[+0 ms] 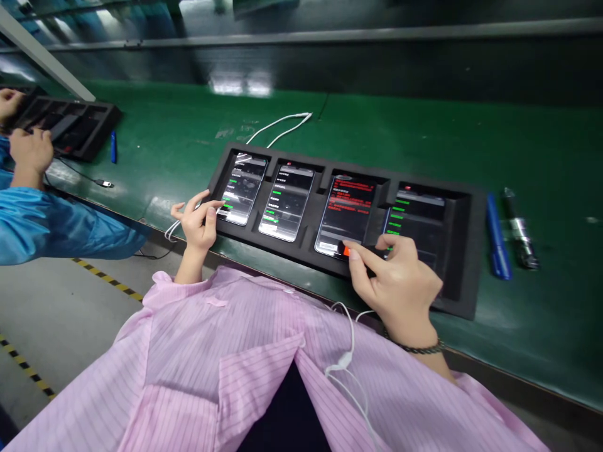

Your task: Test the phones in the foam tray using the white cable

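Note:
A black foam tray [301,249] holds several smartphones in a row, their screens lit. My left hand [198,225] is at the tray's left end, fingers spread, a fingertip at the lower left edge of the leftmost phone [242,188]. The second phone [286,202] shows white and green text. My right hand [396,276] pinches a small black piece with an orange end [347,250] over the lower right corner of the third phone [348,210], whose screen shows red text. The rightmost phone [417,216] lies partly hidden behind my right hand.
Right of the tray lie a blue pen [497,238] and a black pen [519,232]. A white cable [282,119] loops behind it on the green table [400,135]. At far left, a co-worker's hands [31,150] work at another black tray [101,125], near a blue pen [114,147].

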Action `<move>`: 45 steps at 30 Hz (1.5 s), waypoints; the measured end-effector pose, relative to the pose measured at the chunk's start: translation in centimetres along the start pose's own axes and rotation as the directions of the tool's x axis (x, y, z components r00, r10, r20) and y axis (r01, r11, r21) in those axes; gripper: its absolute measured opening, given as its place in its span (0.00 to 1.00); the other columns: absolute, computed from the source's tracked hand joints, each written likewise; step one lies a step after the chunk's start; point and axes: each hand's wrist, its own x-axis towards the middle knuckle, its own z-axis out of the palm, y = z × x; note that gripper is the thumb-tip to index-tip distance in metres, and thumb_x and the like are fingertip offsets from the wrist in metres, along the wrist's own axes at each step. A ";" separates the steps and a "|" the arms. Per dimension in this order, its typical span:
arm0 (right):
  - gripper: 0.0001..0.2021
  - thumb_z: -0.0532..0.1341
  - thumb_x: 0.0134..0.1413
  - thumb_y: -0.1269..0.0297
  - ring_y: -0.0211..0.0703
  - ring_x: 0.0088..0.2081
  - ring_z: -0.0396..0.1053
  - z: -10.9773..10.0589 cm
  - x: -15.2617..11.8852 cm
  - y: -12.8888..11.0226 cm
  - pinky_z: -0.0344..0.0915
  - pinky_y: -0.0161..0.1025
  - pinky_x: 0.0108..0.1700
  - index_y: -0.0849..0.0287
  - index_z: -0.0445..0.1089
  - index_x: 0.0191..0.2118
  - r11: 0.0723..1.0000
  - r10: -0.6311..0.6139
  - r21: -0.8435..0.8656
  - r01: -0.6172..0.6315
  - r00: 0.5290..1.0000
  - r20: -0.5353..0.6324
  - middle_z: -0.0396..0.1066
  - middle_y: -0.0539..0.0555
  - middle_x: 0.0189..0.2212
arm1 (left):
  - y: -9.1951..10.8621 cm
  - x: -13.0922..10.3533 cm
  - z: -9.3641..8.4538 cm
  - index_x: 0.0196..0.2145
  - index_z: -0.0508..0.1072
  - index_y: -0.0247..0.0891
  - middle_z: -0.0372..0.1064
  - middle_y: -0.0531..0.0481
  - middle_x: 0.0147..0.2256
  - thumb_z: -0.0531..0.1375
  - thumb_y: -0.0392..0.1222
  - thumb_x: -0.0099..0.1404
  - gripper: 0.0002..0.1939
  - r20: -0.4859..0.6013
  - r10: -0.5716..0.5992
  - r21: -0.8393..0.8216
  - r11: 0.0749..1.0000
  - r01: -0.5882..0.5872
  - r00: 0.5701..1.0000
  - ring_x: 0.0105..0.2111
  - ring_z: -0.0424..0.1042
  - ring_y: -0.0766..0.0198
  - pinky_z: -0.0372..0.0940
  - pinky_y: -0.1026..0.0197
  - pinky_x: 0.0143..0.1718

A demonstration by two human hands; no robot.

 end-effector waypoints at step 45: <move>0.20 0.62 0.31 0.67 0.32 0.20 0.51 -8.1 -5.1 2.1 0.50 0.35 0.22 0.49 0.68 0.38 -0.089 0.257 0.823 -0.561 0.785 0.563 0.65 0.50 0.35 | 24.5 4.2 6.1 0.67 0.54 0.38 0.52 0.29 0.64 0.65 0.58 0.62 0.43 0.787 -0.055 0.156 0.981 -0.112 0.614 0.52 0.74 0.40 0.70 0.50 0.44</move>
